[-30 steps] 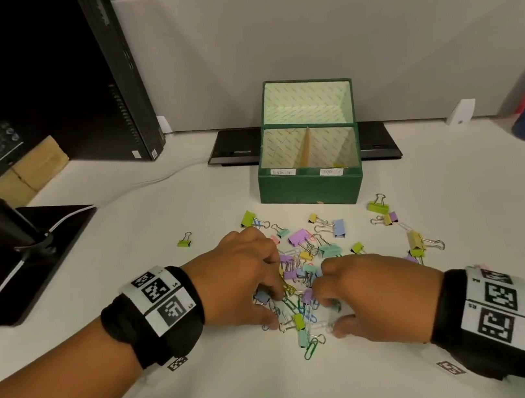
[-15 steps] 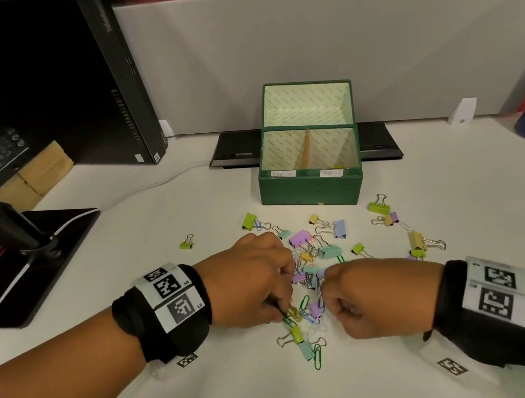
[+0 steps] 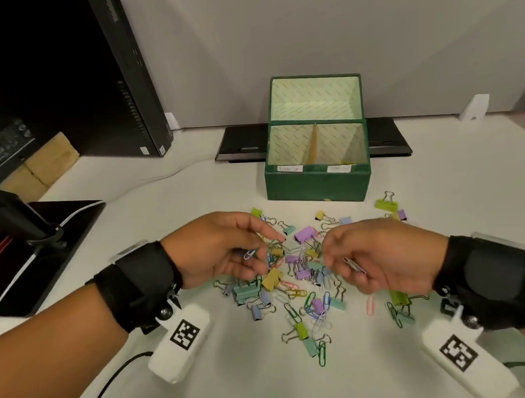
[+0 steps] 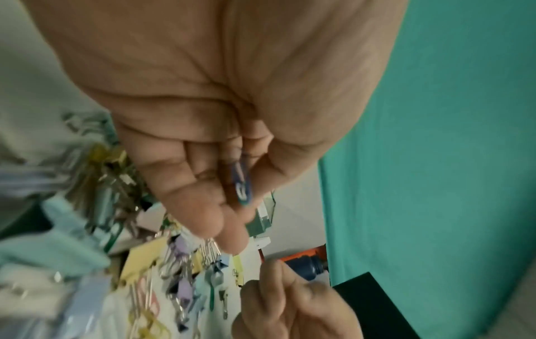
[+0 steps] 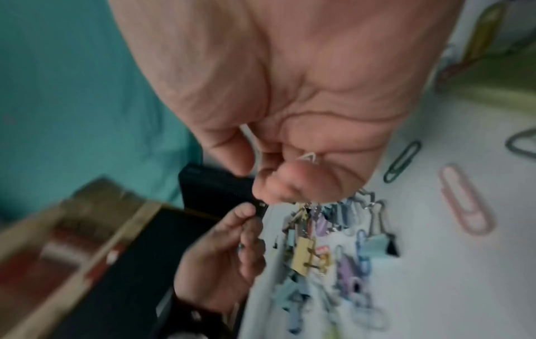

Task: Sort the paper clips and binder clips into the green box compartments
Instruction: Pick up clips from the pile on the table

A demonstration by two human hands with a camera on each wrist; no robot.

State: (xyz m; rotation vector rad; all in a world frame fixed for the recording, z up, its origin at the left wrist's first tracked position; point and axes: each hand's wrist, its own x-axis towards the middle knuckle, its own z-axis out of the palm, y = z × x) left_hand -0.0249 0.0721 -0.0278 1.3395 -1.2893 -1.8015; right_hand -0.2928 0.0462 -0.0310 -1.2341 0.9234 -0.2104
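Head view, left to right: my left hand (image 3: pixel 224 248) hovers palm-up over the pile, fingers curled, its grip pinched on a blue wire paper clip (image 3: pixel 249 254); the left wrist view shows that glossy clip (image 4: pixel 242 183) between thumb and fingers. Below spreads the heap of pastel clips (image 3: pixel 300 278) on the smooth white desk (image 3: pixel 246 371): folded-metal binder clips with wire handles, looped paper clips. My right hand (image 3: pixel 379 259) grips thin pale paper clips (image 3: pixel 354 265) in curled fingers. Behind stands the green box (image 3: pixel 319 187), square, paper-lined, split by a divider into compartments.
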